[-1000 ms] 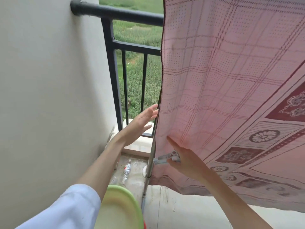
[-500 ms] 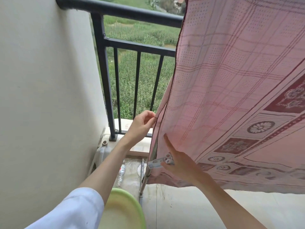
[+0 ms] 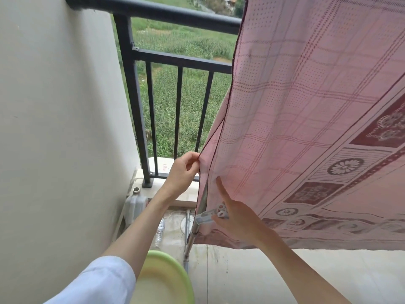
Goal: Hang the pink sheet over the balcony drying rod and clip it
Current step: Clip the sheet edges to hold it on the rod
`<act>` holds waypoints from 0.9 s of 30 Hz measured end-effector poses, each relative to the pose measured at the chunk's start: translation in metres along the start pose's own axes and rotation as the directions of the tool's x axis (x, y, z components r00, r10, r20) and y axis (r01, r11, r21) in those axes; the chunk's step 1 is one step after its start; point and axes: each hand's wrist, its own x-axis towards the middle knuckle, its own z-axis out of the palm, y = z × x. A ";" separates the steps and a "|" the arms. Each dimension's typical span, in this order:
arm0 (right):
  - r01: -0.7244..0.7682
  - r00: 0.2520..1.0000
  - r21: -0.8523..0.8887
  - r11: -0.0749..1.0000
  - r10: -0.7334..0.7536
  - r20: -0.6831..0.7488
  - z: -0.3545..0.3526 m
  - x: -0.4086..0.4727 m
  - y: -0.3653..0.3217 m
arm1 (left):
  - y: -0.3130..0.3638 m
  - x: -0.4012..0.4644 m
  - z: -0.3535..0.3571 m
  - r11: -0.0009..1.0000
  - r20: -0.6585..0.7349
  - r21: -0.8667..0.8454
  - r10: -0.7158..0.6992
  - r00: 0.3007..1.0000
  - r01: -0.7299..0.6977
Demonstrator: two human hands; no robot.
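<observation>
Pink sheet hanging just right of the black railing, lower edge above the floor. Left hand, fingers pinched on the sheet's dark left hem. Right hand holding white clips, forefinger extended against the cloth.

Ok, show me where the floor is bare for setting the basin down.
Bare concrete floor lies right of the green basin, below the pink sheet hem. The wall corner is crowded: white jug, plastic bottle, rack pole.
</observation>
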 end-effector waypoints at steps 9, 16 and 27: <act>-0.022 1.000 0.016 1.000 0.022 0.020 -0.004 -0.002 -0.004 | 0.060 0.012 -0.004 0.977 0.100 -0.032 0.212 0.972 -0.210; -0.034 0.999 0.022 0.999 0.034 0.025 -0.004 -0.002 -0.007 | 0.107 0.026 -0.010 0.914 0.006 0.122 0.389 0.921 -0.386; -0.029 1.000 0.076 0.997 0.028 0.008 -0.004 -0.004 -0.014 | 0.061 -0.009 -0.002 0.985 0.086 -0.079 0.163 0.983 -0.156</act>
